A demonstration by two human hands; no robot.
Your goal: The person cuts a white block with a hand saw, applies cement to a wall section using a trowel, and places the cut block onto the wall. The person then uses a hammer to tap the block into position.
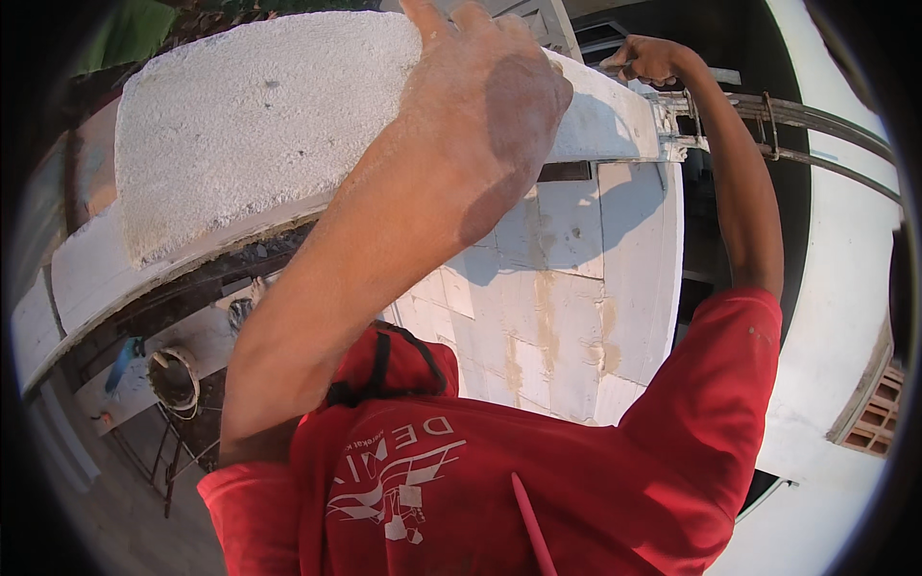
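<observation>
A rough white lightweight block [259,115] lies along the top of a wall of pale blocks [567,317]. My left hand [490,91] lies across the top of this course, its fingers bent over the far edge and partly cut off by the frame's upper rim. To the right, my right hand [648,60] is closed near the course's far right end. Its fingers are curled together, and what they hold, if anything, is too small to make out. Shadows of my arm fall on the wall face and the shaded block end [605,120].
Steel reinforcing bars [797,120] run right from the wall's end towards a white wall [836,288] with a brown vent [876,408]. Lower left, a bucket [175,377] and a blue tool [123,363] sit on planks [125,398]. A pink stick [531,523] lies against my red shirt.
</observation>
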